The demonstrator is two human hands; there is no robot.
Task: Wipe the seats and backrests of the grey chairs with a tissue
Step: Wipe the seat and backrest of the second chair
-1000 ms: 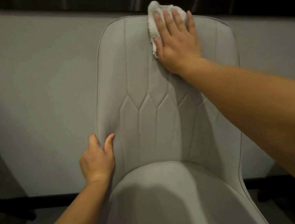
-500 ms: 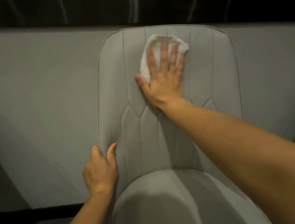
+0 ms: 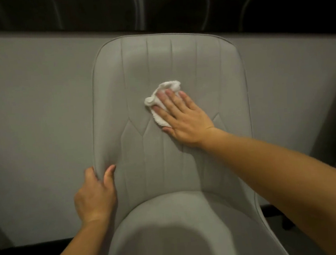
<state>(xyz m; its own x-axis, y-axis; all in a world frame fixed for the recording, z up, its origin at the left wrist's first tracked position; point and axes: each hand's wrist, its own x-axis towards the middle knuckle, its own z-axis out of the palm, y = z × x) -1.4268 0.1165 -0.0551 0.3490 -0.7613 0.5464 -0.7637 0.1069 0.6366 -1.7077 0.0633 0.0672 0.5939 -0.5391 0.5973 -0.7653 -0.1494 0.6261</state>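
Observation:
A grey padded chair (image 3: 158,63) fills the middle of the view, its stitched backrest facing me and its seat (image 3: 171,233) below. My right hand (image 3: 184,120) lies flat on the middle of the backrest and presses a crumpled white tissue (image 3: 161,101) against the fabric; the tissue sticks out past the fingertips to the upper left. My left hand (image 3: 95,195) grips the backrest's lower left edge, thumb on the front and fingers wrapped behind it.
A plain grey wall (image 3: 31,118) stands close behind the chair, with a black glossy band (image 3: 113,9) along its top. A dark strip (image 3: 32,248) runs along the wall's foot by the floor.
My right hand has slid the tissue down the backrest from its top edge to the middle. My left hand has kept its grip on the left edge.

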